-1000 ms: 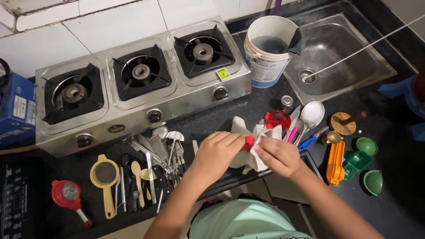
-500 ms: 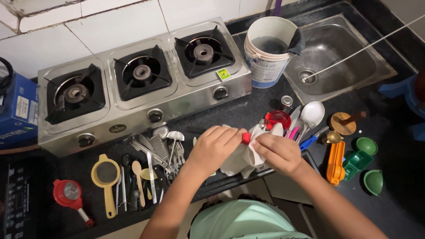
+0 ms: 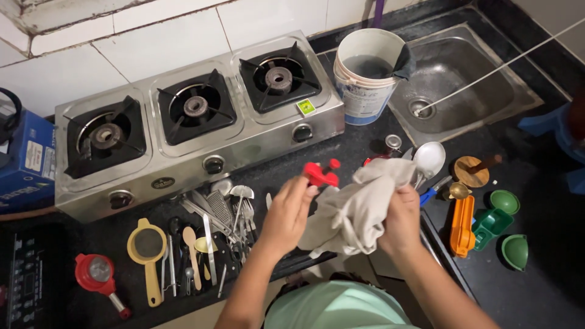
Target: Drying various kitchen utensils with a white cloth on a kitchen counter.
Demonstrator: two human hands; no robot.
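My left hand (image 3: 286,213) pinches a small red tool (image 3: 322,175) at its fingertips, above the counter (image 3: 548,286) just before the stove (image 3: 195,122). Its long axis runs left-right. My right hand (image 3: 402,219) is closed on a grey cloth (image 3: 356,210), which hangs just right of the tool and touches it. Bucket (image 3: 365,79) behind holds water; sink (image 3: 463,85) looks empty.

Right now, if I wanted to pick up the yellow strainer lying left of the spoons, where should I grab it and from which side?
Take the yellow strainer by its long handle, coming from above at the near counter edge. The handle lies flat and points toward the person, away from the stove; its round mesh bowl is wide and awkward. Metal spoons crowd its right side, so approach from the left.
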